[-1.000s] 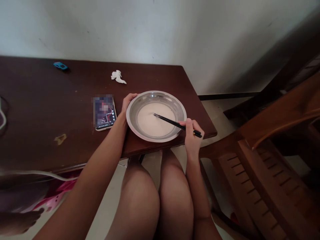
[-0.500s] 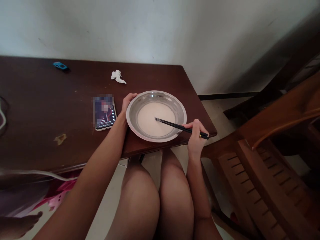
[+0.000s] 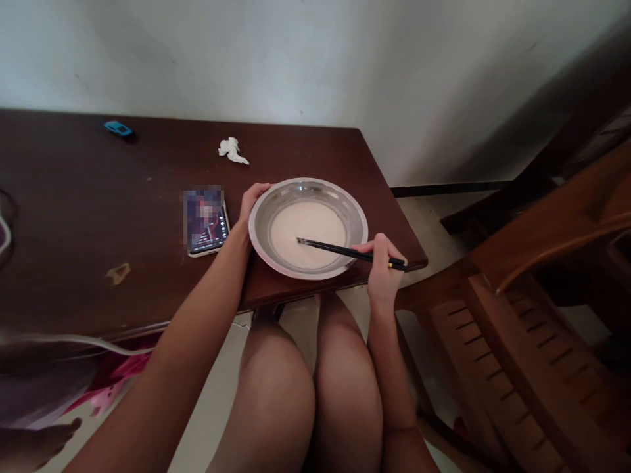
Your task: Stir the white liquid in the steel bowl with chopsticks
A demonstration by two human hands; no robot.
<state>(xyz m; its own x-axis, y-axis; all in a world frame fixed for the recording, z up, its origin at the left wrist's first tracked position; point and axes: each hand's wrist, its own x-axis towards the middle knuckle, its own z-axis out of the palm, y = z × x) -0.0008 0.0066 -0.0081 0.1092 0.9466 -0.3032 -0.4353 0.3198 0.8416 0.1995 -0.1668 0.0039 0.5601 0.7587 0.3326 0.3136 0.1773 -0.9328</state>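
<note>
A wide metal bowl [image 3: 260, 246] stands near the front right corner of the table, with a pale, milky liquid [image 3: 315, 223] in its bottom. At its left rim is my left hand [image 3: 252, 199], gripping the side; some of the fingers are hidden behind the bowl. My right hand [image 3: 383, 266] is closed around a pair of black chopsticks [image 3: 340, 249], held over the bowl's right rim. Their tips dip into the liquid left of its middle.
Left of the bowl lies a phone [image 3: 207, 223] with a lit screen. Crumpled tissue [image 3: 231, 150] and a small blue object [image 3: 118, 129] lie farther back on the dark table [image 3: 162, 157]. A wooden chair [image 3: 483, 328] stands at the right. A white cable [image 3: 98, 341] crosses the front edge.
The chopstick tips have moved a little left and toward me through the liquid, and my right hand has shifted slightly left with them. My left hand and the bowl have stayed put.
</note>
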